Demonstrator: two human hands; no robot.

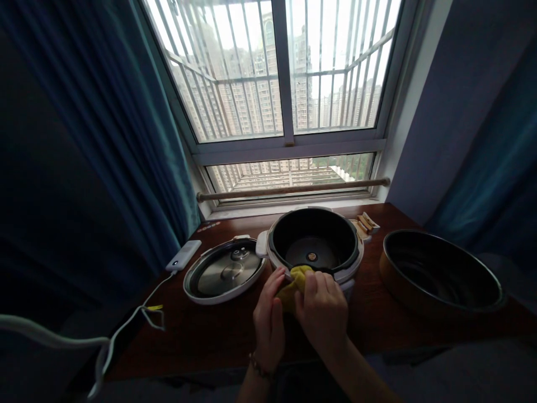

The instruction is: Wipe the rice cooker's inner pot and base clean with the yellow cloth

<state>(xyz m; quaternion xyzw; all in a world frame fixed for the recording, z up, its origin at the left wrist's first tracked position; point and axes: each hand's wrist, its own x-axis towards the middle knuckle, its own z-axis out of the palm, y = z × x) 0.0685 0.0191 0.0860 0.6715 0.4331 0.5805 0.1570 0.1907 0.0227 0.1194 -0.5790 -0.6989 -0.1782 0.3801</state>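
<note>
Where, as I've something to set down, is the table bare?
The brown wooden table has bare patches in front of the round metal white-rimmed lid and, narrowly, between the round white cooker and round brown pot. Crowded: the cooker's near rim, where left hand and right hand meet at a yellow cloth.

No wording, brand or number can be read. Small marks are borne by the white box point(183, 256) near the table's point(138, 358) left edge, but no characters can be made out. A row of small round marks point(208, 226) is seen at the far left corner, without legible text. On the round disc point(311, 257) inside the cooker point(356, 272), by the far edge, no lettering can be resolved.
</note>
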